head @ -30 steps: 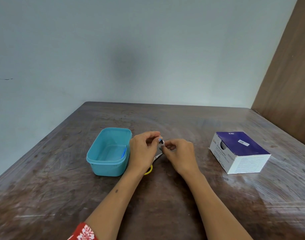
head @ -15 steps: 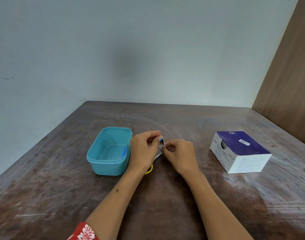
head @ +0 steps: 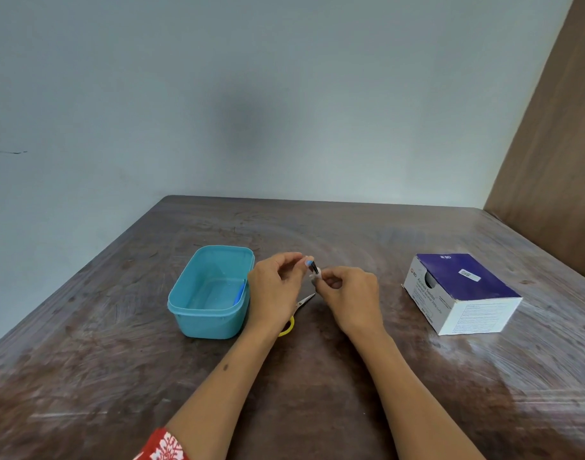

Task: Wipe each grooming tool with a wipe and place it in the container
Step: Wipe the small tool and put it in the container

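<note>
My left hand (head: 275,290) pinches a small dark tool (head: 313,268) by its upper end, just above the table. My right hand (head: 350,297) pinches a small white wipe (head: 315,277) around the tool's lower end. The two hands nearly touch. Below them on the table lie small scissors (head: 301,304) with yellow handles, partly hidden by my left hand. A teal plastic container (head: 211,291) stands left of my left hand, with a blue tool (head: 240,293) lying along its right inner wall.
A purple and white box of alcohol swabs (head: 459,292) stands at the right of the brown wooden table (head: 317,376). A pale wall runs behind the table, and a brown wooden panel (head: 556,154) rises at the far right.
Both hands stay at the same spot with the tool and wipe between them. My fingers shift only slightly.
</note>
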The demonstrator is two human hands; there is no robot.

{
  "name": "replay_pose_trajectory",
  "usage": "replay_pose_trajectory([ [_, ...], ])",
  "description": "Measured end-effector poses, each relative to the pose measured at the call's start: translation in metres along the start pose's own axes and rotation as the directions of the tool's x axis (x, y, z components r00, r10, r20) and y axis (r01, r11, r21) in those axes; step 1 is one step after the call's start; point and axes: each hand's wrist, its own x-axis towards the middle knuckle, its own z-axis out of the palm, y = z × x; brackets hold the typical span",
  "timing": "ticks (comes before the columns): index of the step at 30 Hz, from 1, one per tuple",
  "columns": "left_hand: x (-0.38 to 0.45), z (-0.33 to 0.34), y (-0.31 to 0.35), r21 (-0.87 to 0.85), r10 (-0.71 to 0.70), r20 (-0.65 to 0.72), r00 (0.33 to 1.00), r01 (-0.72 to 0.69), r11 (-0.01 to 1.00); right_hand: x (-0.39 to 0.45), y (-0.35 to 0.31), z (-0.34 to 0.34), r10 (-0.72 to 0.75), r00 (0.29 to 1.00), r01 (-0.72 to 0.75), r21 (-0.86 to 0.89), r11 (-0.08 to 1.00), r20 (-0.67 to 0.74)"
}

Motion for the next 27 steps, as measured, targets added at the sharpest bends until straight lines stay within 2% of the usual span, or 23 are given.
replay_pose_trajectory([
  [4, -0.005, 0.003, 0.002, 0.021, -0.030, 0.016, 0.999, 0.029, 0.999, 0.001, 0.001, 0.000, -0.036, 0.997, 0.034, -0.024, 0.999, -0.065],
  [11, -0.005, 0.009, -0.004, -0.036, -0.056, -0.023, 0.998, 0.055, 0.998, 0.001, 0.000, 0.002, -0.212, 0.974, 0.200, -0.128, 0.971, -0.083],
  [17, -0.006, 0.010, -0.002, -0.035, -0.072, -0.055, 0.996, 0.070, 0.997, 0.002, 0.002, 0.002, -0.288, 0.955, 0.265, -0.232, 0.936, -0.073],
  [20, -0.007, 0.010, -0.002, -0.046, -0.075, -0.067, 0.995, 0.072, 0.996, 0.001, 0.002, 0.002, -0.326, 0.945, 0.311, -0.241, 0.919, -0.022],
  [22, -0.007, 0.010, -0.005, -0.045, -0.076, -0.069, 0.995, 0.073, 0.996, 0.002, 0.006, 0.003, -0.291, 0.957, 0.287, -0.218, 0.933, 0.016],
  [24, -0.007, 0.010, -0.006, -0.054, -0.063, -0.067, 0.996, 0.059, 0.997, 0.003, 0.011, 0.002, -0.187, 0.982, 0.184, -0.169, 0.968, -0.003],
  [27, -0.008, 0.010, -0.004, -0.043, -0.034, -0.032, 0.999, 0.032, 0.999, 0.005, 0.010, -0.003, -0.019, 0.993, 0.028, 0.071, 0.997, -0.120],
])
